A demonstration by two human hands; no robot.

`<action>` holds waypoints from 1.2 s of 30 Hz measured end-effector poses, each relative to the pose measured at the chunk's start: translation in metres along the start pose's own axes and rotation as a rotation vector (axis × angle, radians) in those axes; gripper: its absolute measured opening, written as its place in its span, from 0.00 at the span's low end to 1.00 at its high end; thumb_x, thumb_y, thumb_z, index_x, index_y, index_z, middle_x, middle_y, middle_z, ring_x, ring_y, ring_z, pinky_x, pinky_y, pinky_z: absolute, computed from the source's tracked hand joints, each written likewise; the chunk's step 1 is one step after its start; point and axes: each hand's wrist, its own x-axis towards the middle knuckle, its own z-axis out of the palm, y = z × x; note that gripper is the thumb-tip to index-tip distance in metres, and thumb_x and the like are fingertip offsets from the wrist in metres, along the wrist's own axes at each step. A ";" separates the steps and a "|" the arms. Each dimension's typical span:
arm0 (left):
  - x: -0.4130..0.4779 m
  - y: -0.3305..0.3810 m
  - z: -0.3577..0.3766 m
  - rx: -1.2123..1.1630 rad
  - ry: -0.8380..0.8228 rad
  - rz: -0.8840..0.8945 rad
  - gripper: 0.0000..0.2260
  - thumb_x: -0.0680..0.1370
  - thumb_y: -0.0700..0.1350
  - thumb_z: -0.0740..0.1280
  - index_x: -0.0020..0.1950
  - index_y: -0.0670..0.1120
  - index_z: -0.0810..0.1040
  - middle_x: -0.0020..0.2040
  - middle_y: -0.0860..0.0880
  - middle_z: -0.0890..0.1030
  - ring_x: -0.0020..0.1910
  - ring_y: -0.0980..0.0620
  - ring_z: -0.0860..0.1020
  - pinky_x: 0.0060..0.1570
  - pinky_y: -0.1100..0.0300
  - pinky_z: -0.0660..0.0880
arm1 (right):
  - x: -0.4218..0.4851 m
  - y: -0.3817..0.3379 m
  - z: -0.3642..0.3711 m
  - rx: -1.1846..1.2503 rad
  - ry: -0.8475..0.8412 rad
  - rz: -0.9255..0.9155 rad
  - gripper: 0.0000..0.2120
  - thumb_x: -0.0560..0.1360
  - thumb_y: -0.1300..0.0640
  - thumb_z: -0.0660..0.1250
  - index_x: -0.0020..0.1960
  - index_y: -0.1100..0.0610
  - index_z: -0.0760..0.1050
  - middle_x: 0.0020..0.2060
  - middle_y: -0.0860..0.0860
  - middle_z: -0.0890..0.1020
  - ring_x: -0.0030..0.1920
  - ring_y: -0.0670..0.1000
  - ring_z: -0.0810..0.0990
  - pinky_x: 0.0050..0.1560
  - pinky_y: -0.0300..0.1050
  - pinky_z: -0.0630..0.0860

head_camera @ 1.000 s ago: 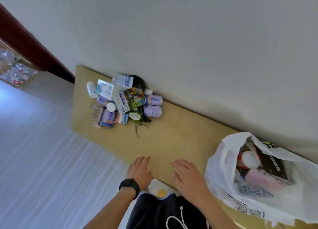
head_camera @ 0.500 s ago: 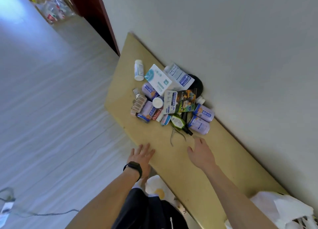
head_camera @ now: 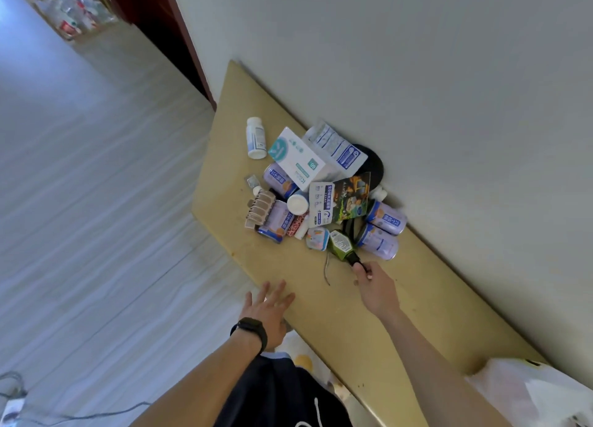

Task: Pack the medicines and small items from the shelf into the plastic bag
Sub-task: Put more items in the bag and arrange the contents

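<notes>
A heap of medicines lies on the tan shelf [head_camera: 385, 314] against the wall: a white and teal box [head_camera: 296, 158], a white pill bottle [head_camera: 255, 137], purple cans [head_camera: 382, 230], blister strips [head_camera: 258, 208]. A green bottle [head_camera: 340, 245] with a black cap lies at the heap's near edge. My right hand [head_camera: 373, 285] pinches that black cap with thumb and fingers. My left hand [head_camera: 268, 308] rests flat and spread on the shelf's front edge, a black watch on its wrist. The white plastic bag [head_camera: 529, 391] shows at the lower right corner.
A thin dark cord [head_camera: 326, 271] lies on the shelf just left of my right hand. A black round object [head_camera: 373, 165] sits behind the heap at the wall. A dark red door frame [head_camera: 179, 41] stands beyond the shelf's far end.
The view swung left from the bag toward the heap. My right hand reached forward across the shelf and closed on the green bottle's cap. My left hand stayed on the front edge.
</notes>
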 end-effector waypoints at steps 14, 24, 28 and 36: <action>0.006 0.053 -0.052 -0.024 0.196 0.401 0.32 0.76 0.55 0.66 0.78 0.54 0.58 0.74 0.53 0.67 0.71 0.50 0.68 0.66 0.55 0.68 | -0.099 0.008 -0.025 0.238 -0.282 0.016 0.11 0.81 0.49 0.61 0.49 0.53 0.78 0.44 0.45 0.85 0.42 0.42 0.84 0.50 0.46 0.77; -0.026 -0.019 -0.050 -0.439 0.278 -0.043 0.26 0.73 0.60 0.69 0.69 0.58 0.68 0.59 0.54 0.79 0.53 0.51 0.78 0.52 0.59 0.77 | 0.008 -0.031 0.022 -0.322 -0.013 -0.026 0.44 0.68 0.30 0.67 0.73 0.55 0.60 0.71 0.56 0.64 0.69 0.60 0.65 0.63 0.57 0.71; -0.041 -0.036 -0.044 -0.501 0.323 -0.133 0.22 0.73 0.59 0.70 0.65 0.58 0.71 0.53 0.56 0.80 0.48 0.53 0.76 0.47 0.61 0.73 | 0.015 -0.026 0.046 -0.528 -0.065 -0.021 0.39 0.70 0.37 0.70 0.70 0.58 0.61 0.67 0.58 0.67 0.66 0.61 0.66 0.59 0.56 0.71; -0.052 -0.013 -0.032 -0.573 0.313 -0.114 0.22 0.73 0.57 0.72 0.65 0.56 0.72 0.49 0.58 0.77 0.46 0.54 0.76 0.43 0.65 0.70 | -0.035 0.042 0.052 -0.456 -0.044 0.171 0.30 0.71 0.46 0.67 0.66 0.61 0.65 0.60 0.56 0.69 0.59 0.59 0.71 0.54 0.52 0.75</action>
